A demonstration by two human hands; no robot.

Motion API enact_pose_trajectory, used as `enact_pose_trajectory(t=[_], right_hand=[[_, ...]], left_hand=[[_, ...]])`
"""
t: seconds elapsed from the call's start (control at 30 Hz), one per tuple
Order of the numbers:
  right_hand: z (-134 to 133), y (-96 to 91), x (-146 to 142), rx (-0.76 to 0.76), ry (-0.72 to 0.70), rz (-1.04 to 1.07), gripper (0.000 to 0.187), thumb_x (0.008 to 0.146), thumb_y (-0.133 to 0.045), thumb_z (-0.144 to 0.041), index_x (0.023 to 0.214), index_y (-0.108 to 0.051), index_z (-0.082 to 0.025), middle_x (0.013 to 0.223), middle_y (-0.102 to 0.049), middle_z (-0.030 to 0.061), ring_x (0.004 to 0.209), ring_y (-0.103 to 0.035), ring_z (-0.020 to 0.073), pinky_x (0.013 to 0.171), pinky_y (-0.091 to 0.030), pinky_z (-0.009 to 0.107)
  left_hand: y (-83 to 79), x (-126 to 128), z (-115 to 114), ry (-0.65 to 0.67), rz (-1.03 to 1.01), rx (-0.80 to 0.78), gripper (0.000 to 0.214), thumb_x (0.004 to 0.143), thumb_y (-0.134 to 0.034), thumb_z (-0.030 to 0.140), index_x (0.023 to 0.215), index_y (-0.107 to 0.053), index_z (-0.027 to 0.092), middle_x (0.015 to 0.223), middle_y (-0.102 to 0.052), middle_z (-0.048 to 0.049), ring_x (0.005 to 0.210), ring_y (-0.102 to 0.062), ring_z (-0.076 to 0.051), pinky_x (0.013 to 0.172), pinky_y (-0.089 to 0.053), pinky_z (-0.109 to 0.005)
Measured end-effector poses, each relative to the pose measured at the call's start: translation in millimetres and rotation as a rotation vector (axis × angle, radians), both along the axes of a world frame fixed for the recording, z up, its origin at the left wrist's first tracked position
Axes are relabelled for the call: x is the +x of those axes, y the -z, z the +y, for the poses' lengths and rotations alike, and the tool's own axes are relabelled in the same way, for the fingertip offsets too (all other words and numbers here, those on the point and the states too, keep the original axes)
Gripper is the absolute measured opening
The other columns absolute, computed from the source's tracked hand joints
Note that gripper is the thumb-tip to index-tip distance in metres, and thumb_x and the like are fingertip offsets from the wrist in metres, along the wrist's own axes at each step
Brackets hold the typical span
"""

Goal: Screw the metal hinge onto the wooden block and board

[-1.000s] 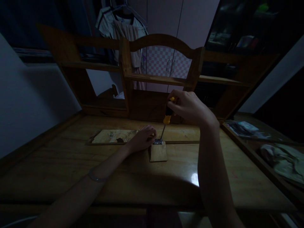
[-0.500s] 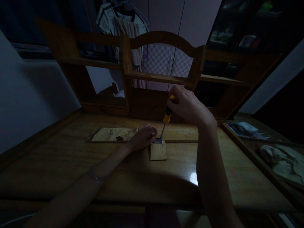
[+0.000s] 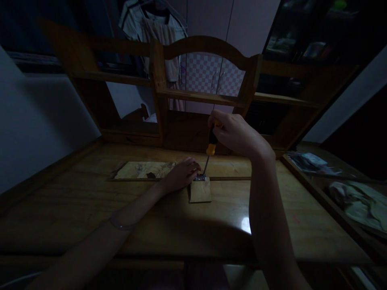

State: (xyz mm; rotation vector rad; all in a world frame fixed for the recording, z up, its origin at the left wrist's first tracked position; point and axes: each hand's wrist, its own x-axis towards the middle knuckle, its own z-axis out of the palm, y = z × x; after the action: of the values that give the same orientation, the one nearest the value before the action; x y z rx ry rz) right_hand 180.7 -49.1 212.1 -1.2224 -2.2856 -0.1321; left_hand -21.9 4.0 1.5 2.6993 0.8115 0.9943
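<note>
"Head view: what lies under your hands, biggest first?"

"Your desk (image 3: 75,193), then a long board (image 3: 229,170) lying left to right across it. A small wood block (image 3: 200,190) sits at the board's near edge, with a metal hinge (image 3: 200,177) where the two meet."

"And your hands?"

"Your right hand (image 3: 231,127) is closed around the handle of a screwdriver (image 3: 211,150), high above the desk. Your left hand (image 3: 183,174) lies low over the board, fingers loosely curled at the hinge's left end; you cannot tell from here whether they pinch anything."

"Which relation matters most?"

"Screwdriver to hinge. The hinge lies below your right hand, toward you and slightly left. The tool's long axis slants down that way, its tip at the hinge; contact with a screw is too small to confirm. Your left hand is the nearer one, just beside the hinge."

"Any brand or label?"

"None you can read on the tool, hinge or wood."
</note>
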Motion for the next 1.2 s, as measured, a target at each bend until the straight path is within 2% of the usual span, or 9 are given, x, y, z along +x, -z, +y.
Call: enact_pose_trajectory(t=[0.17,0.37,0.5,0.7,0.77,0.9,1.0,1.1,1.2], right_hand=[[3.4,1.5,2.7,0.017,-0.042,-0.002,0.039,0.076,-0.042,0.001,0.099,-0.067,-0.019,0.092,-0.069,0.005,0.082,-0.06,0.0188,0.073,-0.04,0.029],[5.4,3.8,3.5,0.035,-0.032,-0.012,0.041,0.078,-0.041,0.002,0.102,-0.067,-0.019,0.096,-0.071,0.0062,0.086,-0.063,0.0206,0.074,-0.041,0.03],[2.3,2.2,0.9,0.036,0.025,-0.042,0.04,0.085,-0.04,-0.002,0.111,-0.067,-0.019,0.099,-0.071,0.0072,0.086,-0.062,0.0211,0.074,-0.04,0.031],[-0.4,1.1,-1.4,-0.007,0.035,-0.036,0.021,0.095,-0.048,-0.022,0.109,-0.064,-0.019,0.097,-0.071,0.0074,0.085,-0.061,0.0217,0.078,-0.042,0.034],[0.7,3.1,-1.1,0.004,0.025,-0.03,0.019,0.095,-0.05,-0.02,0.11,-0.062,-0.02,0.102,-0.07,0.0081,0.088,-0.062,0.0225,0.082,-0.043,0.035],[5.6,9.0,0.2,-0.018,0.014,-0.016,0.034,0.09,-0.05,-0.009,0.121,-0.056,-0.021,0.119,-0.068,0.011,0.105,-0.062,0.0251,0.091,-0.046,0.038],[9.4,12.3,0.8,-0.025,0.015,-0.019,0.038,0.092,-0.048,-0.011,0.129,-0.052,-0.019,0.132,-0.063,0.0145,0.117,-0.06,0.0275,0.096,-0.046,0.041],[10.1,12.4,0.4,-0.048,0.054,-0.029,0.034,0.094,-0.049,-0.017,0.127,-0.054,-0.015,0.13,-0.064,0.017,0.119,-0.059,0.0297,0.098,-0.045,0.042],[7.7,10.2,-1.2,-0.082,0.065,-0.034,0.025,0.096,-0.05,-0.022,0.118,-0.06,-0.016,0.121,-0.067,0.0152,0.113,-0.061,0.0285,0.097,-0.045,0.041]], left_hand=[[-0.4,-0.1,-0.3,-0.004,0.032,-0.014,0.022,0.097,-0.05,0.013,0.105,-0.069,0.022,0.111,-0.062,-0.0074,0.112,-0.059,-0.023,0.098,-0.05,-0.039],[-4.4,-2.6,-3.0,0.026,0.065,-0.021,0.027,0.095,-0.05,0.014,0.107,-0.072,0.023,0.118,-0.061,-0.0073,0.117,-0.058,-0.024,0.104,-0.048,-0.039],[-10.4,-4.0,-6.2,0.066,0.075,-0.056,0.03,0.094,-0.05,0.014,0.109,-0.073,0.024,0.118,-0.06,-0.0075,0.117,-0.058,-0.025,0.103,-0.048,-0.04],[-13.6,-5.5,-7.0,0.1,0.06,-0.078,0.031,0.094,-0.049,0.017,0.11,-0.074,0.025,0.119,-0.06,-0.0072,0.115,-0.058,-0.025,0.102,-0.048,-0.041],[-12.6,-5.7,-6.1,0.099,0.048,-0.072,0.03,0.093,-0.049,0.017,0.108,-0.074,0.024,0.118,-0.061,-0.0071,0.115,-0.058,-0.025,0.102,-0.048,-0.04],[-10.2,-6.6,-3.3,0.073,0.035,-0.074,0.028,0.095,-0.048,0.018,0.103,-0.074,0.023,0.117,-0.061,-0.0071,0.114,-0.059,-0.024,0.102,-0.048,-0.04],[-9.2,-7.3,-2.0,0.042,0.047,-0.064,0.027,0.095,-0.047,0.019,0.1,-0.073,0.023,0.118,-0.061,-0.0067,0.114,-0.059,-0.024,0.101,-0.048,-0.04],[-9.6,-7.2,-2.6,0.041,0.049,-0.06,0.025,0.096,-0.048,0.021,0.099,-0.072,0.022,0.117,-0.061,-0.007,0.113,-0.059,-0.024,0.1,-0.049,-0.039],[-10.6,-6.0,-4.3,0.054,0.042,-0.075,0.025,0.096,-0.047,0.021,0.099,-0.071,0.021,0.116,-0.061,-0.0079,0.111,-0.06,-0.024,0.097,-0.05,-0.038]])
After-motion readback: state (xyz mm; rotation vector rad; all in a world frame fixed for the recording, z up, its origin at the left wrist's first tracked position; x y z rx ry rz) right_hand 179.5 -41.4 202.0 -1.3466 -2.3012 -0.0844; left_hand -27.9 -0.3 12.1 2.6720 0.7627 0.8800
